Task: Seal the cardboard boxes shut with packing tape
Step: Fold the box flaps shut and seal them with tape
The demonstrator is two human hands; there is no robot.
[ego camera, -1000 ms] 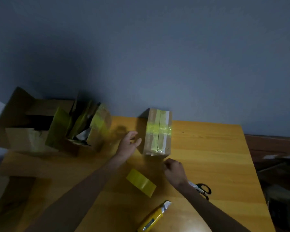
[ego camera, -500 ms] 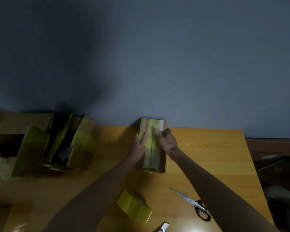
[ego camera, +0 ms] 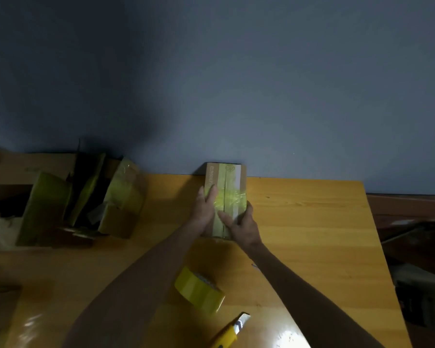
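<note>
A small cardboard box stands at the table's far edge against the wall, with yellowish packing tape along its top seam and across its middle. My left hand holds the box's left side, thumb lying on the taped top. My right hand grips the near right corner, its thumb pressing on the seam and its fingers round the right side. The tape roll lies on the table between my forearms.
A yellow utility knife lies near the front edge. Several opened and taped cardboard boxes crowd the left side of the wooden table. The blue wall is directly behind. Dark clutter sits beyond the table's right edge.
Both hands came onto the box from the table. My right hand then slid from the box's far end toward its near right corner. The scissors are now out of sight.
</note>
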